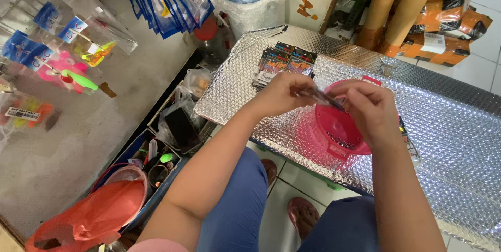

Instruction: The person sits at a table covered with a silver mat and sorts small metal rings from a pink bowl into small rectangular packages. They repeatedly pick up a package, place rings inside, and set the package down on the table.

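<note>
Your work surface is the wide silver quilted foil sheet (449, 127) spread over the table, and everything you are handling sits on or above its near-left part. To your left, below the table edge, stands a blue crate of odds and ends (156, 153), with a red plastic bag in a round tub (99, 213) nearer the floor; clear packets with blue header cards (167, 1) hang on the wall beyond.

On the foil, just past your hands, lies a fanned stack of small flat dark printed packets (282, 61). Judging by how neatly they overlap, these look like the finished pile, though you cannot tell from here whether they are filled or waiting.

Closer to you sits the round pink plastic bowl (336, 129), tilted a little, with a scatter of small dark pieces in its bottom. That suggests stock is left to go through.

Your left hand (282, 95) and right hand (370, 106) meet directly above the bowl. Both are closed in a pinch on one thin clear plastic sleeve with a dark strip (321, 97), the left at its near end and the right at its far end. What the sleeve contains is too small to make out, so the piece in hand appears only midway
</note>
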